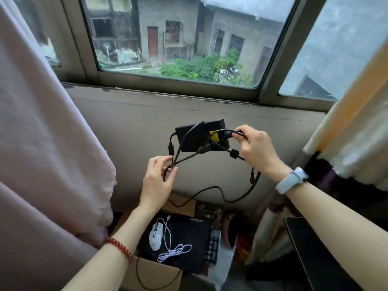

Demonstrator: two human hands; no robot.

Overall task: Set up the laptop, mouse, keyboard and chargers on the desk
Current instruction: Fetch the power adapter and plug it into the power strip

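Observation:
A black charger brick (194, 137) with a yellow label hangs in the air in front of the wall under the window. My right hand (256, 150) grips its looped black cable (212, 191) beside the brick. My left hand (159, 181) pinches a lower stretch of the same cable. Below, a white mouse (155, 236) with its coiled white cord lies on a black mouse pad (189, 234) on top of a cardboard box (155, 271). A black keyboard (213, 246) pokes out from under the pad's right edge.
A pale curtain (42, 143) hangs at the left and a cream curtain (352, 122) at the right. The dark corner of a desk (315, 259) shows at the bottom right. The window frame (178, 82) runs across the top.

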